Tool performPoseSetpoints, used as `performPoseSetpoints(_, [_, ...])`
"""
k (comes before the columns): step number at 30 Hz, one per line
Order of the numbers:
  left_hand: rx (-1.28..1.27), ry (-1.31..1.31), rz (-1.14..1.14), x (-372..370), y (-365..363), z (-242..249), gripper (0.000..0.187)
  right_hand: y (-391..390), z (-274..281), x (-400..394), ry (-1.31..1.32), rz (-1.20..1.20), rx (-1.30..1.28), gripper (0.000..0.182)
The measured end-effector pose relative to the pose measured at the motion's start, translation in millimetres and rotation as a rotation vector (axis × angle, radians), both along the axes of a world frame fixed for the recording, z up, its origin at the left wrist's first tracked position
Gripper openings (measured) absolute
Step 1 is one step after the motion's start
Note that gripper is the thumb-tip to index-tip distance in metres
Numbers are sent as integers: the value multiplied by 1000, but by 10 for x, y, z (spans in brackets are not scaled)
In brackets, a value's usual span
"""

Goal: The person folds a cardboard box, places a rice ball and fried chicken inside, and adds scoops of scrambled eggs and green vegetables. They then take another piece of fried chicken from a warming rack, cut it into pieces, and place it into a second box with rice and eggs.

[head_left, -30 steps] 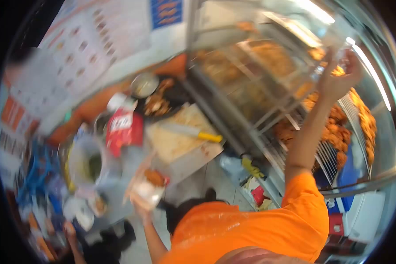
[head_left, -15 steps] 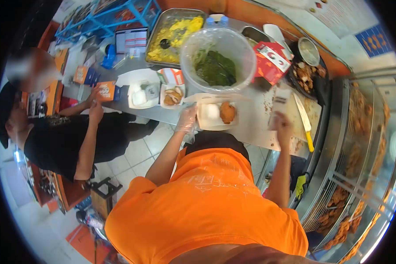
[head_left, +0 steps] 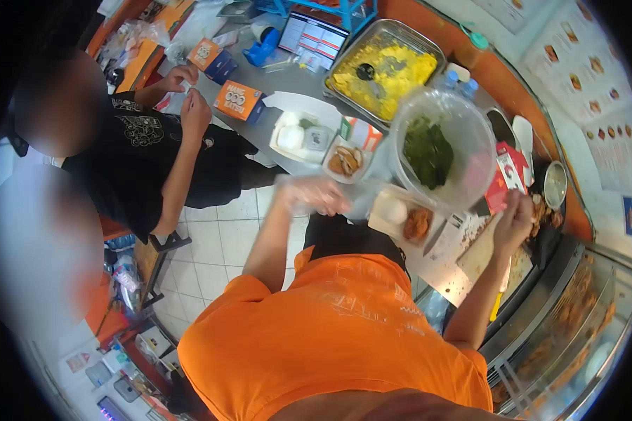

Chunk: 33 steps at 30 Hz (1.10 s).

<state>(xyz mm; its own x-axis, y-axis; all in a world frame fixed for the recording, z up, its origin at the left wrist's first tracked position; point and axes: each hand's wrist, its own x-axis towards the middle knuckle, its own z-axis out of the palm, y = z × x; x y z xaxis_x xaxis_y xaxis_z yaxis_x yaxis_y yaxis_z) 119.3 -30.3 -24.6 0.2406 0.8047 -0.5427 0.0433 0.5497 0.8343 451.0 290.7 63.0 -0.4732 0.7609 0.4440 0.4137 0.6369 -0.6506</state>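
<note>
My left hand (head_left: 317,195), in a clear plastic glove, is smeared by motion left of an open takeaway box (head_left: 380,229). Whether its fingers grip anything cannot be made out. White rice (head_left: 394,210) and a fried brown piece (head_left: 418,223) lie in that box. My right hand (head_left: 514,223) is closed with its fingers curled, beside a red carton (head_left: 502,193); anything inside the fingers is hidden. A white paper with a black mark (head_left: 456,222) lies between the box and the cutting board (head_left: 479,251).
A clear tub of green leaves (head_left: 481,140) and a metal tray of yellow food (head_left: 432,50) stand behind. At left are another rice box (head_left: 316,105), a small food box (head_left: 364,168) and an orange carton (head_left: 237,100). A co-worker (head_left: 137,144) stands left; a display case (head_left: 576,302) is right.
The view has turned right. My left hand has let go of the rice box and moved left of it. My right hand has moved up beside the red carton.
</note>
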Motion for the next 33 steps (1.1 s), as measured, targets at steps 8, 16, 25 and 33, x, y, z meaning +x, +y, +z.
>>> performPoseSetpoints(8, [-22,1323,857,-3169,367,-642,45,-514,1103,-2142,-245,548,-69,25])
performPoseSetpoints(16, [-408,1179,1219,-3928,721,-1543,41,-1025,683,-2894,-332,510,-283,23])
performPoseSetpoints(25, [-152,1140,1254,-3798,670,-1398,32,-1057,525,-3134,-282,462,-410,21])
performPoseSetpoints(33, [523,461,1489,-3169,771,-181,10,-1121,569,-3322,-295,467,-385,23])
